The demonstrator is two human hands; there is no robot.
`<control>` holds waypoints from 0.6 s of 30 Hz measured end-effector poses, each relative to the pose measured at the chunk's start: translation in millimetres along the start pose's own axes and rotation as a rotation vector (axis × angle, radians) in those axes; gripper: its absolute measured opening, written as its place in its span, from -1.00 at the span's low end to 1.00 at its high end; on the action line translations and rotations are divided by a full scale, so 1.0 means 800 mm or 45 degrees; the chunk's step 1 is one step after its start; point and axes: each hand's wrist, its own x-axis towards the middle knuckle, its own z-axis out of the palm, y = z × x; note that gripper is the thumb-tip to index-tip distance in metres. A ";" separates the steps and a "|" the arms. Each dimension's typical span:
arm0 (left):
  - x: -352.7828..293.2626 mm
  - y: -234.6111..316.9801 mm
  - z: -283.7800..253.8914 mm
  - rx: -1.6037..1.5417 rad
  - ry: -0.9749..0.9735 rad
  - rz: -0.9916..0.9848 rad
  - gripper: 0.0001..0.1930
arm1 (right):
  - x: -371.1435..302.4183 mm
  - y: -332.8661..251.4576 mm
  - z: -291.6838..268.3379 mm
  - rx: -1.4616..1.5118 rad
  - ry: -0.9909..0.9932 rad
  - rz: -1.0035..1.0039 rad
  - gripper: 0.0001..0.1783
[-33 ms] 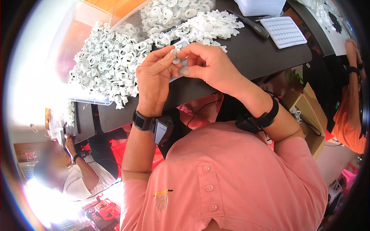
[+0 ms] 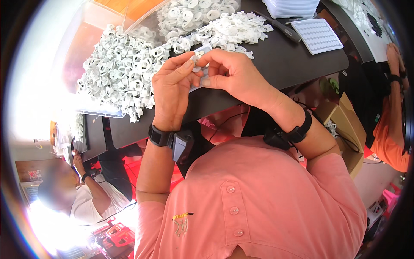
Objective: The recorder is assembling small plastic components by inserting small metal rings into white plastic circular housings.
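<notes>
At the near edge of the dark table, a small round white plastic part is pinched between the thumb and fingers of my left hand. My right hand meets it from the other side; its curled index finger presses at the part, and its thumb sits lower. The fingers cover much of the part. Beneath them shows a piece of a pale tray. Close to my left hand lies a large heap of white ring-shaped plastic pieces. Behind my hands is a pile of smaller flat white pieces.
A clear bin of round white discs stands at the back. To the right are a dark handheld tool, a white pocketed tray and stacked trays. An open cardboard box stands below right. Other people sit at both sides.
My hands shift only very slightly around the small round part. Everything else stays where it was.
</notes>
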 end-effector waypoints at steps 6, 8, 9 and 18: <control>-0.003 0.001 -0.007 0.022 0.015 0.034 -0.73 | 0.004 -0.002 0.001 0.157 -0.069 0.115 -0.69; -0.004 0.002 -0.009 0.012 0.017 0.032 -0.73 | 0.005 -0.005 0.002 0.121 -0.086 0.125 -0.70; -0.004 0.003 -0.009 0.002 0.020 0.021 -0.74 | 0.005 -0.006 0.003 0.095 -0.073 0.108 -0.71; -0.002 0.005 -0.004 0.388 0.089 0.280 -0.77 | 0.011 -0.011 -0.004 0.018 0.147 0.051 -0.85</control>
